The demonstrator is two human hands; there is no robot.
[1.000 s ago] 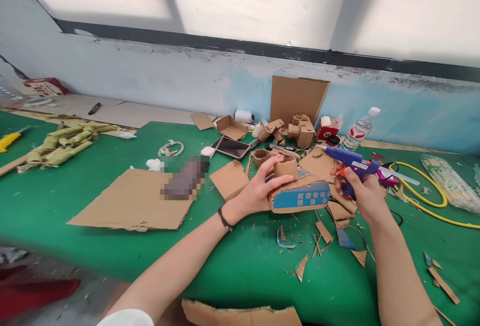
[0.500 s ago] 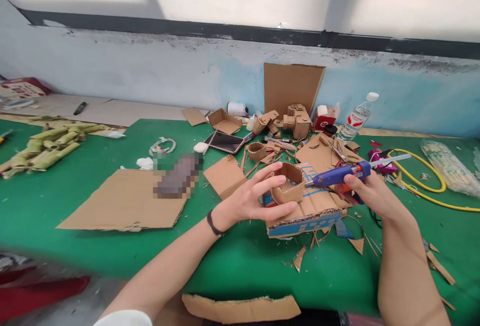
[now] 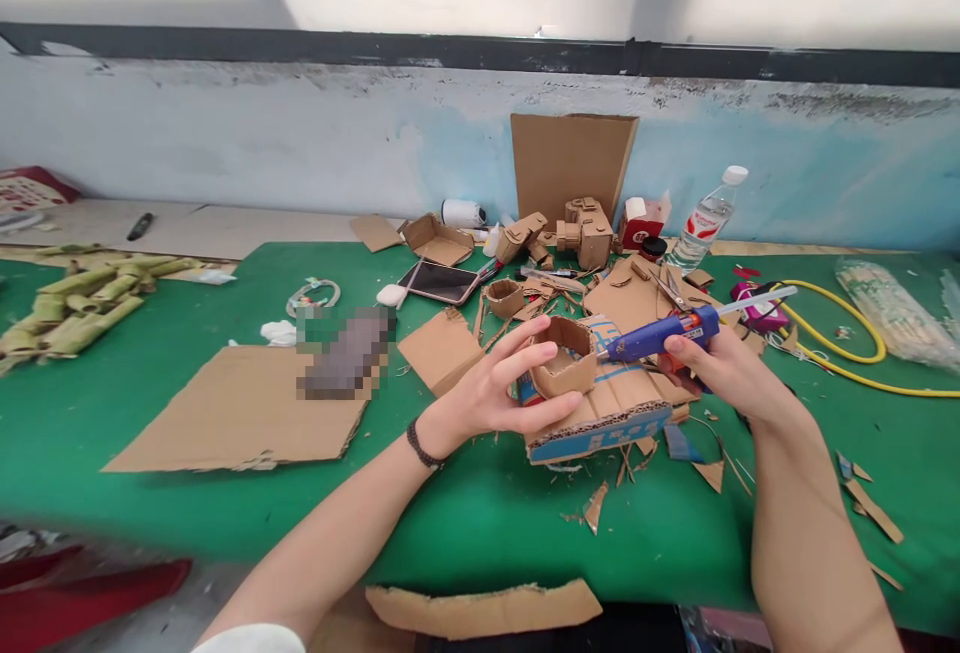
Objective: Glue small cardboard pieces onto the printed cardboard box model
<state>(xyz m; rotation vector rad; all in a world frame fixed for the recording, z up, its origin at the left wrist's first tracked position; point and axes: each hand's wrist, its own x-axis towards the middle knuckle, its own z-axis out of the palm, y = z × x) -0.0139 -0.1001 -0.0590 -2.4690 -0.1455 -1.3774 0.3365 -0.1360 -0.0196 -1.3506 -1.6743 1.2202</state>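
Observation:
My left hand (image 3: pixel 506 383) curls its fingers around a many-sided cardboard ring (image 3: pixel 574 373), which sits on a flat cardboard box (image 3: pixel 630 398) with blue printing. In my right hand (image 3: pixel 712 363) is a blue hot glue gun (image 3: pixel 656 335), gripped by its handle, with a clear glue stick (image 3: pixel 757 303) poking out of its back. The nozzle points left and meets the right side of the ring, low down near the box top. A smaller cardboard ring (image 3: pixel 505 299) lies just behind, among cardboard scraps.
Behind the box stand a cardboard camera model (image 3: pixel 586 233) and a water bottle (image 3: pixel 705 223). To the right run a yellow cable (image 3: pixel 847 333) and a bag of sticks (image 3: pixel 892 308). At left lie a cardboard sheet (image 3: pixel 232 408) and a tablet-like device (image 3: pixel 439 281). Scissors (image 3: pixel 670 285) rest on scraps.
The view has shifted slightly, so the whole scene sits a little further left. Both hands keep their grip, and the glue gun's nozzle stays against the ring's right side.

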